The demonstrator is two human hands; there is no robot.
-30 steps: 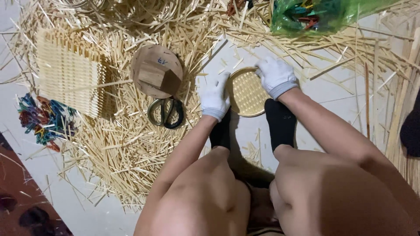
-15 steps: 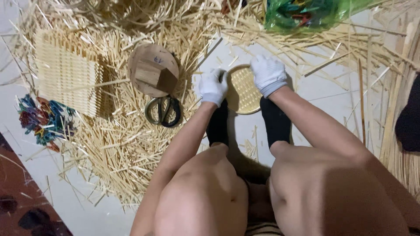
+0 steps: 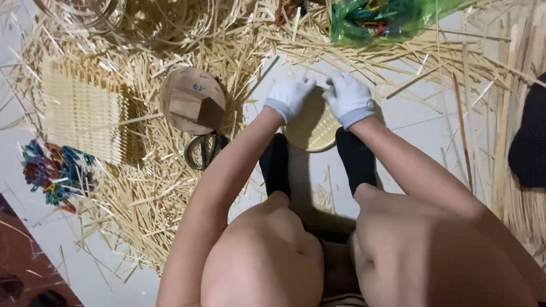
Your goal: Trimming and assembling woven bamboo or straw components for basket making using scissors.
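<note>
1. A round woven disc [image 3: 311, 128] is seen lying flat on the pale floor [image 3: 409, 122], upper centre of the frame, just above the toes of two black socks [image 3: 354, 159].
2. The left hand [image 3: 289, 98], in a white glove, is laid on the disc's upper-left rim; the fingers are curled over the edge, though a firm clamp cannot be confirmed.
3. The right hand [image 3: 348, 98], gloved alike, is pressed on the upper-right rim, its fingers bent down and close together.
4. The disc is thus held between both hands, directly below them in the frame, with neither hand plainly nearer.
5. No long axis is offered by the disc; it is round, and its far edge is hidden under the gloves.
6. Scissors [image 3: 203, 150] and a cardboard circle [image 3: 192, 101] are spotted left of centre, on loose straw [image 3: 136, 187], well apart from the left hand.
7. A woven mat [image 3: 82, 116] is noted further left, and a green bag [image 3: 381, 17] at top.
</note>
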